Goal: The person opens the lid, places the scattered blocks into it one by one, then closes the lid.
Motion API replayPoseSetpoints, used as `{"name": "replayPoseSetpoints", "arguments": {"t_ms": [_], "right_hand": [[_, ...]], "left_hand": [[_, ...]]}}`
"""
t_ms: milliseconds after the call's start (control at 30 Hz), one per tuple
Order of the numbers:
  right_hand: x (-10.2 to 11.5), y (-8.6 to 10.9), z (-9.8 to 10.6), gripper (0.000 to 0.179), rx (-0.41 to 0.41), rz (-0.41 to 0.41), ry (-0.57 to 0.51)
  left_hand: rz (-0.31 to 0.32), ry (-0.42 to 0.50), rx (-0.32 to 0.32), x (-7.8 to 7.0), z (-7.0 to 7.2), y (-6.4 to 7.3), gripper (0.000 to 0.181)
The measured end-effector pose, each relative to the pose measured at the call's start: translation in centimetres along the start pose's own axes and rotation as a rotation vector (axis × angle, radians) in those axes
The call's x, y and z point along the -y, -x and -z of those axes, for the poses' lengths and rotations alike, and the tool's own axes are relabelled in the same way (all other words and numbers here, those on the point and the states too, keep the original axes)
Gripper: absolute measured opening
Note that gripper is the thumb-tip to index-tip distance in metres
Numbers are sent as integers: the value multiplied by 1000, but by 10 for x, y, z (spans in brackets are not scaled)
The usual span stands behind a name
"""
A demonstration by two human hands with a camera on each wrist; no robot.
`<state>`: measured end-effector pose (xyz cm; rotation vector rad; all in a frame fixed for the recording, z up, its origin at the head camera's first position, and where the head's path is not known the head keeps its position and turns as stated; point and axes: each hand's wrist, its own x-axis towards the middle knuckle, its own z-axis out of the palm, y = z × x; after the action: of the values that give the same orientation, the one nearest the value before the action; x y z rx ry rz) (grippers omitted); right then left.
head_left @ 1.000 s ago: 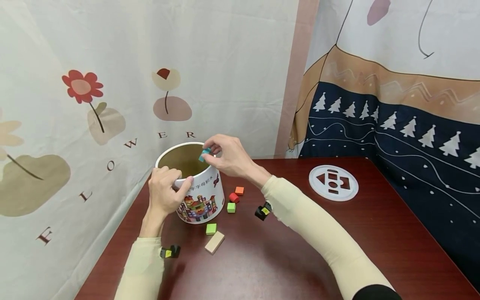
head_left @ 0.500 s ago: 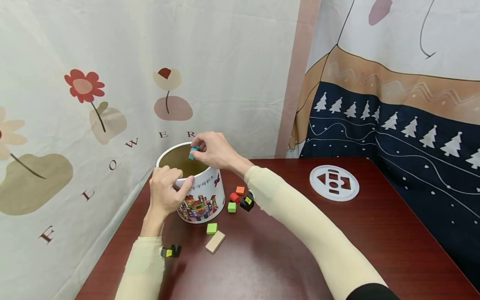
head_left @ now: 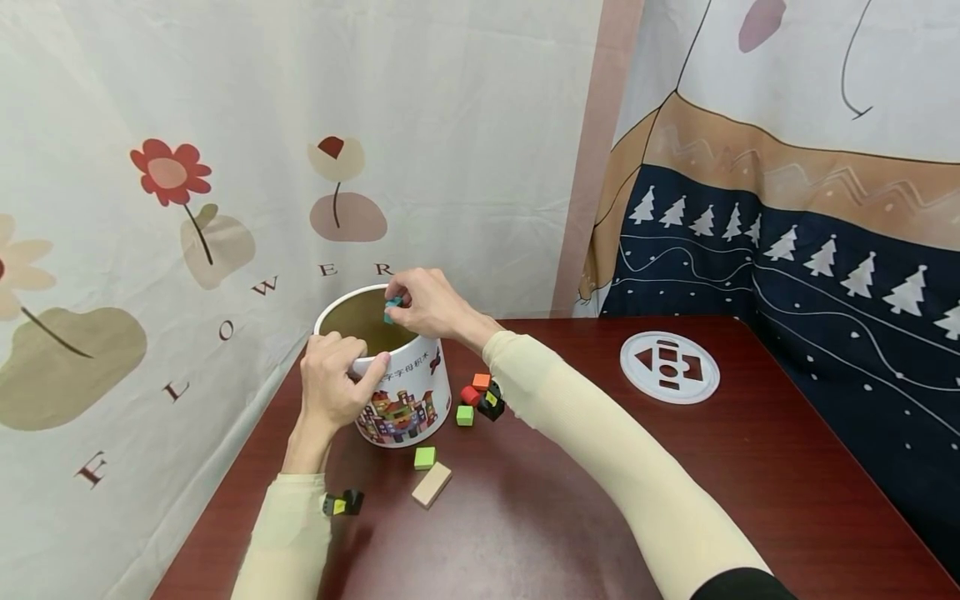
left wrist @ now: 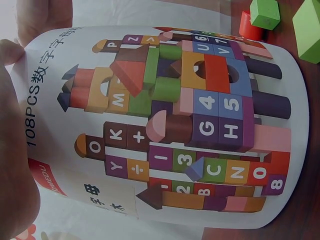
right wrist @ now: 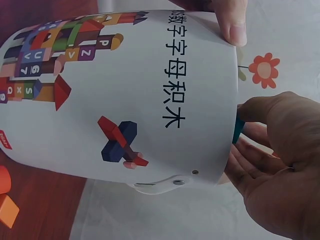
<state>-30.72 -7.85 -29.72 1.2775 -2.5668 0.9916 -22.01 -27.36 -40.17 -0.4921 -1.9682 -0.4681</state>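
Note:
A white printed bucket (head_left: 408, 387) stands upright at the left of the table, its top open. My left hand (head_left: 330, 379) grips its near rim, thumb outside and fingers over the edge. Above the mouth, my right hand (head_left: 435, 304) pinches a small teal block (head_left: 392, 310) between thumb and fingers. In the right wrist view the bucket's rim partly hides that teal block (right wrist: 238, 129). The left wrist view is filled by the bucket's printed side (left wrist: 200, 125), with part of my left hand (left wrist: 17, 150) along the rim.
Right of the bucket lie an orange block (head_left: 482, 381), a red block (head_left: 469, 396) and a green block (head_left: 465, 416). Another green block (head_left: 424, 457) and a plain wooden block (head_left: 432, 485) lie in front. A white lid with shaped holes (head_left: 670, 396) rests farther right.
My right hand has moved left with the teal block, from the bucket's right rim to over its mouth, then dipped slightly. My left hand keeps its grip on the rim.

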Motion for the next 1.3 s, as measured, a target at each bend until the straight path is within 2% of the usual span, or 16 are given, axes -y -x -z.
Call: {"name": "replayPoseSetpoints", "arguments": {"t_ms": [200, 333, 633, 833, 1033, 1233, 1300], "right_hand": [[0, 0, 0, 41, 14, -2, 32], [1, 2, -1, 49, 31, -5, 28], [0, 4, -3, 71, 71, 5, 5], [-1, 11, -1, 74, 84, 41, 20], [1, 32, 3, 72, 38, 124, 7], [-3, 64, 4, 67, -61, 266, 8], [-6, 76, 4, 66, -90, 291, -3]], "left_hand": [[-1, -8, 10, 0, 1, 0, 47], [7, -17, 26, -1, 1, 0, 47], [-3, -19, 16, -1, 1, 0, 47], [0, -25, 18, -1, 1, 0, 46], [4, -14, 11, 0, 1, 0, 48], [-21, -30, 8, 0, 1, 0, 51], [-22, -29, 11, 0, 1, 0, 49]]}}
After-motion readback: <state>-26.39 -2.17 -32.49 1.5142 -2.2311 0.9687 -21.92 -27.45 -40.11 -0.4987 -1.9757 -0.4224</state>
